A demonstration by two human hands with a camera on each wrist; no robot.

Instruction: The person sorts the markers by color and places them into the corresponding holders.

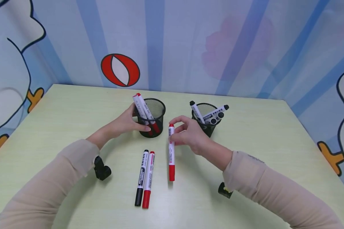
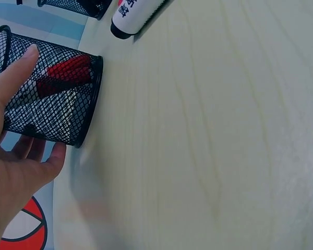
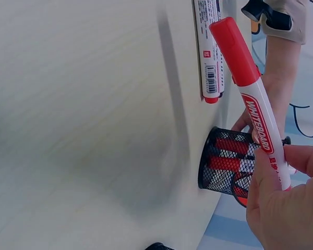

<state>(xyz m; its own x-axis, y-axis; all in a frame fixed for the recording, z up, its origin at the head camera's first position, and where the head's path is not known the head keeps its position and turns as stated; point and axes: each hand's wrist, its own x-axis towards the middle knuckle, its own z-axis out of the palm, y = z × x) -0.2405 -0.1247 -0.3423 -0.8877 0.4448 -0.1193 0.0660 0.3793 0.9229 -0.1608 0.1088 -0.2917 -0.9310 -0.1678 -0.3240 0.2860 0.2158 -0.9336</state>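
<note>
My left hand (image 1: 124,121) grips a black mesh pen cup (image 1: 159,111), thumb on its near side and fingers round the left. Red-capped markers (image 1: 144,109) lean in this cup, caps down; the left wrist view shows a red cap (image 2: 68,70) through the mesh. Between thumb and fingers, my right hand (image 1: 190,133) pinches a red whiteboard marker (image 1: 171,149) near its plug end, red cap pointing toward me. In the right wrist view this marker (image 3: 261,112) is tilted above the table, its shadow below. A black marker (image 1: 141,175) and another red marker (image 1: 149,178) lie side by side nearer me.
Just behind my right hand stands a second mesh cup (image 1: 207,129) with several black-ended markers (image 1: 215,113) sticking out at angles. The pale wooden table (image 1: 275,133) ends at a printed blue curtain (image 1: 177,47). Small black cameras (image 1: 102,170) sit at both wrists.
</note>
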